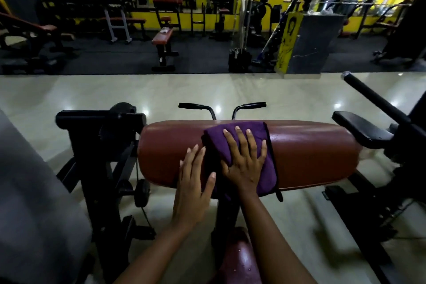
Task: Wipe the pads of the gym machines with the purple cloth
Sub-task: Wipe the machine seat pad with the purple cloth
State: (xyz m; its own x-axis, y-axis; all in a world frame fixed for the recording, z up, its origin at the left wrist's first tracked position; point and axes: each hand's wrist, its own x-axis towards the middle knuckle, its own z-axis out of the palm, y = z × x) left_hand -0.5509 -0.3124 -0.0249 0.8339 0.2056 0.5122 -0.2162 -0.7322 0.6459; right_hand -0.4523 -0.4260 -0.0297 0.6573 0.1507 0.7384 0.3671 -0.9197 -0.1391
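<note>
A wide brown padded rest of a gym machine lies across the middle of the view. The purple cloth is draped over its top and hangs down the near side. My right hand presses flat on the cloth with fingers spread. My left hand rests flat on the pad's near face just left of the cloth, its thumb touching the cloth's edge. A second, smaller brown pad sits below, between my forearms.
The machine's black frame stands at left, two black handles rise behind the pad, and a black arm pad and a bar sit at right. Glossy tile floor lies beyond, then benches and racks by yellow walls.
</note>
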